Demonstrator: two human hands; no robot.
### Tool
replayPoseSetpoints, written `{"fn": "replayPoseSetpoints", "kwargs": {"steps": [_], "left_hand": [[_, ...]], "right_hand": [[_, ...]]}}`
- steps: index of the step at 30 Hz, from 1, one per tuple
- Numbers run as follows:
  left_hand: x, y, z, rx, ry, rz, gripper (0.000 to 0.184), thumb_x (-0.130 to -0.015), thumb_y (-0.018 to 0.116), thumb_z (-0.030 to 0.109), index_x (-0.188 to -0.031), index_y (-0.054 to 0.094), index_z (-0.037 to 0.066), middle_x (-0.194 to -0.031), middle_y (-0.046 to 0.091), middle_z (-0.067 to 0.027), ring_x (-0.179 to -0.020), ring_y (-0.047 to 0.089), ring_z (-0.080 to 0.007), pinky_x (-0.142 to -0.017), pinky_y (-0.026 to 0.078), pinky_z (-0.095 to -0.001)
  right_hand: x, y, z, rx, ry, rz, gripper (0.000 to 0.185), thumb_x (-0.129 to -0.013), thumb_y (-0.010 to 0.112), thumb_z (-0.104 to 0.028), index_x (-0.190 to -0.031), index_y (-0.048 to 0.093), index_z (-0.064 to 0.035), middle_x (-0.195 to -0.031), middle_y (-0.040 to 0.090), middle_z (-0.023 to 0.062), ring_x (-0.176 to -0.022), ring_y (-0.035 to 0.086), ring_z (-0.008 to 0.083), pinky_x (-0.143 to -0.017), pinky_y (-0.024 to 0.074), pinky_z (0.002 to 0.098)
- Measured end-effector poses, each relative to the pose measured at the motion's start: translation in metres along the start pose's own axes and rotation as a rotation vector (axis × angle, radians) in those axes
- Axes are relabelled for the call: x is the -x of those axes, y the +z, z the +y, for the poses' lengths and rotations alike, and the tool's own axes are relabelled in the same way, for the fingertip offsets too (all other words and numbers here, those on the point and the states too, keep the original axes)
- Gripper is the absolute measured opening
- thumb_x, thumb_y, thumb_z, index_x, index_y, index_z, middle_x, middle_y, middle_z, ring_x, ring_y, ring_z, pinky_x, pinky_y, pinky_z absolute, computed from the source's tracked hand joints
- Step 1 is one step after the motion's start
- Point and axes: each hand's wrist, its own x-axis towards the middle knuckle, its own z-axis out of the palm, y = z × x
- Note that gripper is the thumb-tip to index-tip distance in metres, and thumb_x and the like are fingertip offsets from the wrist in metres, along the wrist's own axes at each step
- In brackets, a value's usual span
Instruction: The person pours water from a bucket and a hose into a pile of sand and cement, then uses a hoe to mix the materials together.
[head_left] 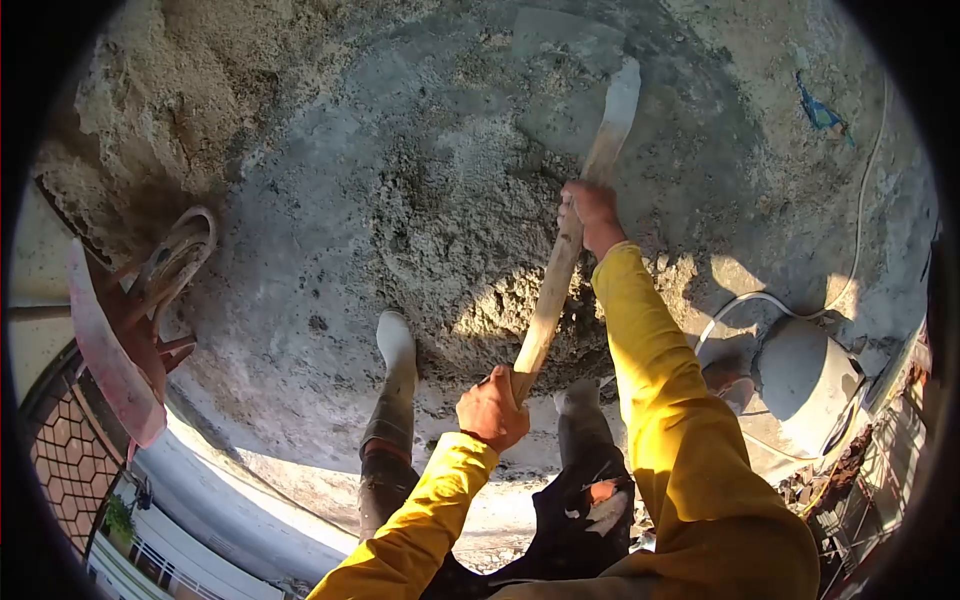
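My left hand [493,408] is closed round the near end of a hoe's long wooden handle [548,305]. Further up the same handle, my right hand [595,213] is wrapped round it. Beyond that hand the handle turns pale grey and curves to the hoe's broad flat blade [565,38], which lies at the far edge of the wet mix and blends with its colour. A heap of wet grey mortar [455,200] spreads over the ground in front of my boots. Yellow sleeves cover both my arms.
A wheelbarrow [115,345] lies tipped at the left, its wheel [180,255] toward the mortar. To the right stands a pale bucket [805,385], with a hose [750,297] running past it. A blue scrap [820,108] lies at upper right. My boots [397,342] stand at the heap's near edge.
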Motion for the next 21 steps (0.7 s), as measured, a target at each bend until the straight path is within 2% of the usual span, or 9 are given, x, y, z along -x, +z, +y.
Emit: {"fn": "replayPoseSetpoints", "kwargs": {"steps": [1,4,5,8,9,11,13,17,21], "left_hand": [[0.032,0.007,-0.009,-0.015,-0.071,-0.079,0.036,-0.063,0.062,0.018,-0.095,0.05,0.004,-0.077,0.064,-0.0216,-0.071,0.063,-0.0404,-0.068,0.05,-0.0489],[0.139,0.016,-0.037,0.062,-0.189,-0.148,0.032,-0.062,0.063,0.018,-0.089,0.054,0.005,-0.071,0.064,-0.0188,-0.066,0.063,-0.0394,-0.066,0.051,-0.0465],[0.18,0.015,-0.041,0.134,-0.236,-0.16,0.032,-0.061,0.064,0.018,-0.089,0.055,0.005,-0.07,0.064,-0.0178,-0.066,0.063,-0.0386,-0.067,0.052,-0.0457],[0.26,0.012,-0.049,0.12,-0.342,-0.213,0.035,-0.058,0.066,0.018,-0.088,0.056,0.005,-0.068,0.063,-0.0149,-0.063,0.064,-0.0359,-0.066,0.053,-0.0419],[0.266,0.02,-0.055,0.13,-0.238,-0.117,0.037,-0.058,0.065,0.014,-0.092,0.055,0.004,-0.067,0.063,-0.0139,-0.06,0.063,-0.0339,-0.06,0.053,-0.0413],[0.228,0.035,-0.072,0.086,-0.053,0.116,0.041,-0.059,0.064,0.01,-0.097,0.051,0.003,-0.068,0.061,-0.0135,-0.056,0.061,-0.0326,-0.05,0.049,-0.0437],[0.13,0.01,-0.059,0.037,-0.16,0.081,0.032,-0.062,0.063,0.014,-0.092,0.054,0.008,-0.07,0.061,-0.0144,-0.063,0.061,-0.0363,-0.057,0.049,-0.0456],[-0.033,-0.033,-0.035,-0.006,-0.097,0.283,0.027,-0.065,0.061,0.015,-0.09,0.054,0.007,-0.077,0.063,-0.0182,-0.074,0.061,-0.0399,-0.066,0.049,-0.0457],[-0.003,-0.039,-0.009,0.01,-0.138,0.123,0.032,-0.063,0.063,0.017,-0.091,0.054,0.004,-0.078,0.063,-0.02,-0.077,0.061,-0.0409,-0.069,0.05,-0.0457]], "right_hand": [[0.01,-0.006,0.036,-0.035,0.088,0.0,0.01,-0.074,0.062,-0.007,-0.071,0.055,-0.0006,-0.059,0.053,0.0062,-0.046,0.054,0.0188,-0.043,0.0477,0.0363],[0.113,-0.012,0.102,0.01,0.165,0.019,0.014,-0.073,0.062,-0.002,-0.072,0.048,-0.0024,-0.054,0.049,0.0047,-0.04,0.051,0.0154,-0.035,0.0436,0.0284],[0.156,-0.015,0.122,-0.134,0.165,0.014,0.017,-0.073,0.062,-0.001,-0.073,0.045,-0.0024,-0.054,0.048,0.0036,-0.039,0.052,0.0153,-0.035,0.0444,0.0293],[0.238,-0.016,0.139,-0.114,0.224,0.049,0.042,-0.072,0.061,0.004,-0.102,0.035,-0.0081,-0.059,0.046,0.0031,-0.04,0.051,0.0152,-0.033,0.0438,0.0293],[0.239,-0.015,0.138,-0.103,0.218,0.032,0.042,-0.072,0.061,0.004,-0.102,0.035,-0.0098,-0.059,0.047,0.004,-0.04,0.051,0.0162,-0.033,0.0439,0.0306],[0.202,0.002,0.114,-0.123,0.114,-0.004,0.033,-0.071,0.061,0.004,-0.094,0.04,-0.0076,-0.058,0.048,0.0049,-0.039,0.052,0.017,-0.034,0.044,0.0316],[0.128,0.028,0.071,-0.15,-0.097,-0.165,0.012,-0.074,0.059,-0.001,-0.067,0.049,-0.0035,-0.055,0.05,0.0046,-0.042,0.054,0.0159,-0.036,0.0448,0.0304],[-0.008,0.092,-0.024,-0.035,-0.199,-0.193,0.012,-0.075,0.062,-0.01,-0.07,0.055,-0.0011,-0.06,0.055,0.008,-0.049,0.055,0.0192,-0.047,0.0474,0.0338],[0.011,0.089,-0.019,0.1,-0.087,-0.157,0.011,-0.072,0.064,-0.008,-0.071,0.056,0.0008,-0.061,0.057,0.0093,-0.05,0.057,0.0194,-0.045,0.0475,0.0342]]}}
